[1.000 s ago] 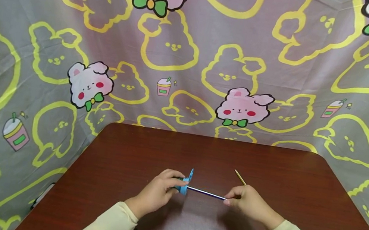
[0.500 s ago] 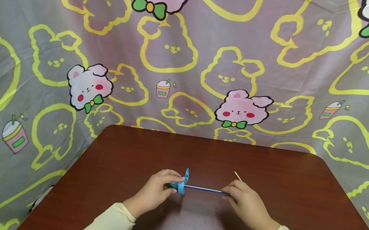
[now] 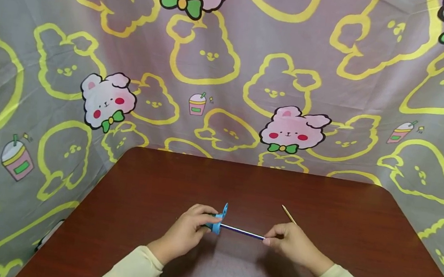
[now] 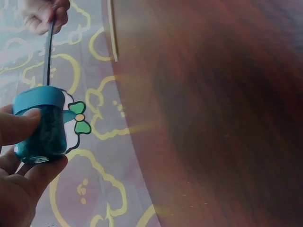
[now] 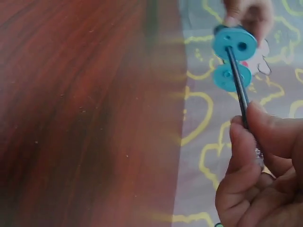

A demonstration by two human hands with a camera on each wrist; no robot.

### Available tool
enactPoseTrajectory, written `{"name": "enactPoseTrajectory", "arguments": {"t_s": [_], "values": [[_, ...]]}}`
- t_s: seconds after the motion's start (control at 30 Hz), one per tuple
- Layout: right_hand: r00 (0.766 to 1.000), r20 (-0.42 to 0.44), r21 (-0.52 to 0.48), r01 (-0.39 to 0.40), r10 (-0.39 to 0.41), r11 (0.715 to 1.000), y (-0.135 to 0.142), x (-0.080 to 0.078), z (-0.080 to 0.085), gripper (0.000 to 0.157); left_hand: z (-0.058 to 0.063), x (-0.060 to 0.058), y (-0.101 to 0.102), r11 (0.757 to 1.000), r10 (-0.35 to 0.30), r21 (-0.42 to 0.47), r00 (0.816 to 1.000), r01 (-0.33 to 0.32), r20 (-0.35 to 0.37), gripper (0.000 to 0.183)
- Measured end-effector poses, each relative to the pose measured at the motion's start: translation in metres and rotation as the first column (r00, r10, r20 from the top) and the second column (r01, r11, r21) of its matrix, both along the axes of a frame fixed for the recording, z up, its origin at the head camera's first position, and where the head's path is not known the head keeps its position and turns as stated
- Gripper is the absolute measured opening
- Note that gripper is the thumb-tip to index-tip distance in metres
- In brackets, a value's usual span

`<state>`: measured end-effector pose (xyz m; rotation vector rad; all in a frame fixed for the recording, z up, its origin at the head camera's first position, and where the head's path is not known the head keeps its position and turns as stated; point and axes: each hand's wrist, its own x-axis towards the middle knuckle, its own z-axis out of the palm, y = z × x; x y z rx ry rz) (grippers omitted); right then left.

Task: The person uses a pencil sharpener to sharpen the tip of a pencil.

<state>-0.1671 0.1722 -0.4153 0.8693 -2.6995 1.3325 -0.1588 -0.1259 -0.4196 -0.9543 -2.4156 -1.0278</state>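
My left hand (image 3: 183, 231) grips a small teal pencil sharpener (image 4: 47, 130) with a see-through container, held sideways above the table. Its blue flip cap (image 5: 226, 78) hangs open, showing a top with a larger and a smaller hole. A dark blue striped pencil (image 3: 242, 232) runs into the smaller hole, its tip hidden inside. At the other end, near a silvery ferrule (image 5: 258, 155), my right hand (image 3: 296, 246) pinches the pencil between thumb and fingers.
Just beyond the right hand, a thin yellowish pencil (image 3: 289, 213) lies on the reddish-brown table (image 3: 185, 175). A patterned cloth (image 3: 226, 98) with rabbit faces hangs behind and along both sides of the table.
My right hand first rolled forward over the pencil, then turned back and came slightly left, the pencil's outer end dipping. The sharpener shifted a little left in my left hand.
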Motion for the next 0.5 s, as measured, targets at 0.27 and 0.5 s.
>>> {"name": "enactPoseTrajectory", "arguments": {"t_s": [0.27, 0.5], "values": [[0.895, -0.444, 0.170, 0.137, -0.048, 0.976, -0.003, -0.003, -0.003, 0.016, -0.001, -0.004, -0.003, 0.999, 0.026, 0.019, 0.996, -0.028, 0.084, 0.042], [0.563, -0.825, 0.047, 0.158, -0.051, 0.986, -0.002, -0.008, -0.015, 0.035, 0.006, -0.006, -0.001, 0.996, 0.054, 0.050, 0.968, -0.068, 0.244, 0.042]]}}
